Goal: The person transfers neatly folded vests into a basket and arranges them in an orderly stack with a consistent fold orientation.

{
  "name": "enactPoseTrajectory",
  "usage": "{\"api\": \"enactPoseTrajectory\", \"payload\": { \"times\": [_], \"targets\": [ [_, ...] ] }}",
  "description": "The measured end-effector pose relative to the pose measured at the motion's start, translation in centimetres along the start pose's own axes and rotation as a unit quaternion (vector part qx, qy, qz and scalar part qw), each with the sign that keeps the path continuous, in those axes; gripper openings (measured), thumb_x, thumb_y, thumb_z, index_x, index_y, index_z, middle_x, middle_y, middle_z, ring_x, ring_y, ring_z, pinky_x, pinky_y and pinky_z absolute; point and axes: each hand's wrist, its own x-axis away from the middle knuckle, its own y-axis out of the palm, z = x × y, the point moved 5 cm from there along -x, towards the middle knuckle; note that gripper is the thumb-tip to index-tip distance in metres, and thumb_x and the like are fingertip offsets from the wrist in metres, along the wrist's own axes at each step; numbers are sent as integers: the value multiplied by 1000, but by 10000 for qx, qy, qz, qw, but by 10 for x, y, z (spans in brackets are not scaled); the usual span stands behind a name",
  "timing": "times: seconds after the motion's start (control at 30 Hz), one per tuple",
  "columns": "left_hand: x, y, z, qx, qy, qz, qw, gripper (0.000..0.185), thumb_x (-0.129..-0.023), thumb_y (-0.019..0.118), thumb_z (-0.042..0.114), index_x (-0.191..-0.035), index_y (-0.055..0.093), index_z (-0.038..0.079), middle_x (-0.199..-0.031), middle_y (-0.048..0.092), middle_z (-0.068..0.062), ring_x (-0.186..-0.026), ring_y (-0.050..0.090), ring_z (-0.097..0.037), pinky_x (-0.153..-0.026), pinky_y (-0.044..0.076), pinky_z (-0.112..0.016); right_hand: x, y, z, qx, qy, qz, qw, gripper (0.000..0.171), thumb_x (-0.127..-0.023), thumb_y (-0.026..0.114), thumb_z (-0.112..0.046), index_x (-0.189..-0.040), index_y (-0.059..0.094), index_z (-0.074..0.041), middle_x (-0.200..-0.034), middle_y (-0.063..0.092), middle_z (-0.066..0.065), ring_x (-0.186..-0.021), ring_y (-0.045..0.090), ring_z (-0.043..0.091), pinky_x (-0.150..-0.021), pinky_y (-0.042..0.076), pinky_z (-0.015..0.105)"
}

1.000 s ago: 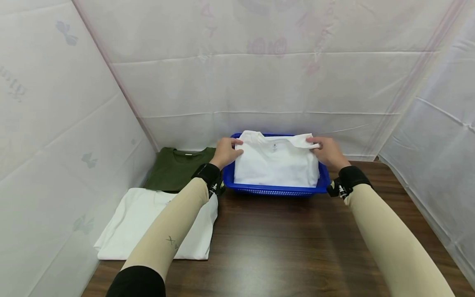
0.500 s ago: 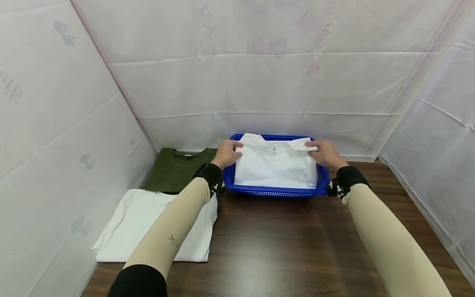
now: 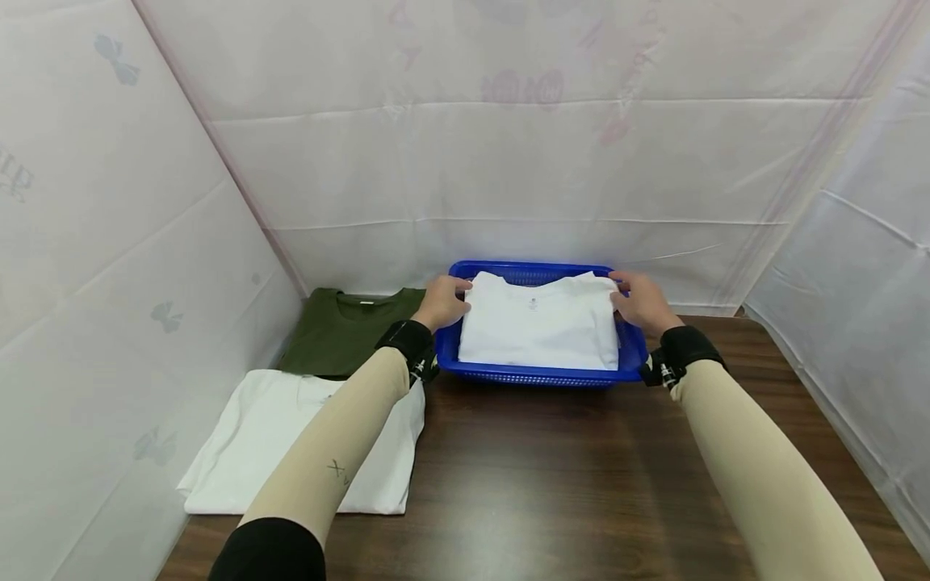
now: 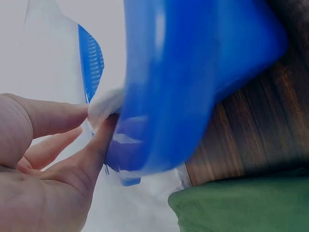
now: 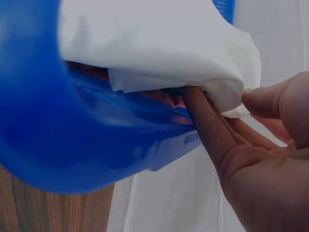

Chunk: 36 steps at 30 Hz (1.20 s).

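A folded white T-shirt lies in the blue plastic basket, its neckline toward the back. At the shirt's back left corner, my left hand pinches the edge between thumb and fingers, and the left wrist view shows the thumb against the white cloth. On the other side my right hand holds the back right corner. Seen from the right wrist, the fingers reach under the fold while the thumb meets its outer edge. Some darker, reddish material shows beneath the shirt there.
Left of the basket lies a folded dark green T-shirt, with a folded white garment in front of it, partly behind my left forearm. Pale sheet walls enclose the brown wooden table at the back and sides.
The white T-shirt's back edge has come down and forward into the basket, lying flatter and baring more of the basket's back wall. The right-hand flap has smoothed out. Both hands stay near the corners.
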Motion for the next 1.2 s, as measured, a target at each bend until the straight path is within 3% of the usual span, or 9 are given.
{"api": "enactPoseTrajectory", "payload": {
  "times": [0.2, 0.23, 0.37, 0.47, 0.63, 0.7, 0.83, 0.97, 1.2],
  "targets": [
    [3, 0, 1, -67, 73, -20, 9999, 43, -94, 63, -5, -137, 64, -1, -143, 60, -17, -95, 64, -29, -71, 49, -32, 0, -1, -2, 422, -193, 398, 9981, 49, -105, 50, -7, -153, 43, 2, -146, 49, 34, -110, 58, 42, -87, 50, 52],
    [4, 0, 2, -116, 96, -12, 9999, 43, -95, 62, -5, -137, 64, -1, -143, 60, -17, -95, 65, -29, -71, 50, -31, 1, -1, -4, 492, -299, 482, 9972, 49, -104, 50, -6, -152, 45, 3, -140, 53, 34, -103, 58, 45, -83, 50, 53],
    [9, 1, 6, -271, 261, 25, 9993, 40, -96, 63, -4, -136, 65, -1, -143, 60, -17, -112, 66, -31, -85, 57, -37, 7, 1, -15, 809, -799, 840, 9900, 41, -102, 54, -3, -142, 55, 7, -133, 55, 35, -114, 56, 51, -94, 48, 62],
    [12, 0, 11, -510, 523, 50, 9973, 37, -97, 65, -1, -134, 66, -2, -143, 60, -18, -131, 56, -34, -103, 51, -44, 12, 3, -27, 1114, -1000, 904, 9846, 36, -101, 57, -3, -134, 61, 10, -129, 58, 36, -116, 54, 50, -98, 45, 63],
    [16, -2, 18, -1088, 908, -104, 9899, 33, -95, 70, 4, -128, 71, -2, -140, 62, -18, -136, 50, -37, -110, 43, -47, 14, 11, -38, 1578, -470, 26, 9863, 46, -105, 56, -17, -142, 53, 10, -137, 56, 35, -122, 53, 52, -104, 41, 63],
    [18, -2, 19, -1476, 1112, -168, 9826, 26, -94, 72, 5, -119, 75, 0, -140, 63, -18, -135, 51, -38, -113, 40, -48, 14, 15, -38, 1647, -276, -364, 9853, 52, -106, 53, -22, -148, 47, 9, -147, 47, 35, -135, 45, 53, -112, 32, 65],
    [23, 1, 18, -2134, 1349, -276, 9672, 16, -92, 74, 10, -104, 81, 5, -146, 57, -17, -139, 45, -44, -119, 26, -56, 15, 20, -33, 1678, -237, -715, 9829, 55, -107, 51, -24, -151, 42, 9, -151, 42, 35, -135, 43, 53, -114, 29, 66],
    [28, 4, 12, -2276, 1185, -461, 9654, 16, -94, 74, 14, -105, 81, 7, -153, 51, -16, -143, 36, -50, -119, 22, -62, 15, 23, -26, 1647, -176, -864, 9824, 55, -107, 52, -24, -151, 42, 8, -151, 42, 34, -134, 46, 52, -113, 31, 66],
    [31, 12, -3, -2159, 708, -553, 9723, 20, -97, 71, 17, -113, 80, 10, -163, 38, -14, -152, 16, -51, -120, 10, -68, 11, 31, -18, 1534, -42, -1082, 9822, 57, -107, 54, -29, -152, 43, 5, -156, 37, 32, -139, 41, 52, -112, 34, 65]
  ]
}}
